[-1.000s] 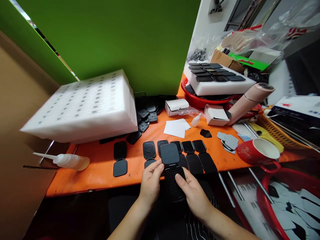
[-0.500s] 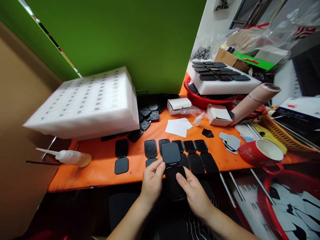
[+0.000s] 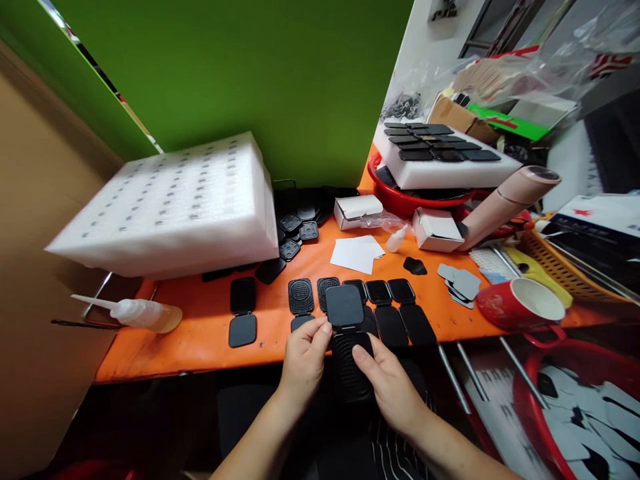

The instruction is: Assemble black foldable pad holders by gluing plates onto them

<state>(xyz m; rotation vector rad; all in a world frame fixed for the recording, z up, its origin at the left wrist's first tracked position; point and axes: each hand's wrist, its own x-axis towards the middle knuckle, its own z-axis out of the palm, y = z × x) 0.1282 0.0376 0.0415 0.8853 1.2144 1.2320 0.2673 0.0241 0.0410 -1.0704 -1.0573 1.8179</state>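
Just off the table's front edge, both hands hold a black hinged case (image 3: 345, 307), unfolded into two square halves. The upper half is smooth; the lower one has curved ridges. My left hand (image 3: 306, 353) pinches its left side near the hinge, thumb on top. My right hand (image 3: 387, 373) grips the ridged half from the right, its thumb pressed on the ridges. Behind lies a row of similar unfolded black cases: a ridged one (image 3: 301, 297) to the left, smooth ones (image 3: 391, 325) to the right. Another opened case (image 3: 243, 330) sits apart, further left.
On the orange table (image 3: 200, 333) are a squeeze bottle (image 3: 147, 316), a white foam block (image 3: 170, 220), black square parts (image 3: 309, 231), white paper (image 3: 353, 255), a small dropper bottle (image 3: 397, 239), grey sheets (image 3: 463, 283) and a red mug (image 3: 505, 305). A red basin (image 3: 535, 373) stands lower right.
Hardly anything differs. The upper half of the held case has shifted very slightly to the right; both hands keep the same grip.
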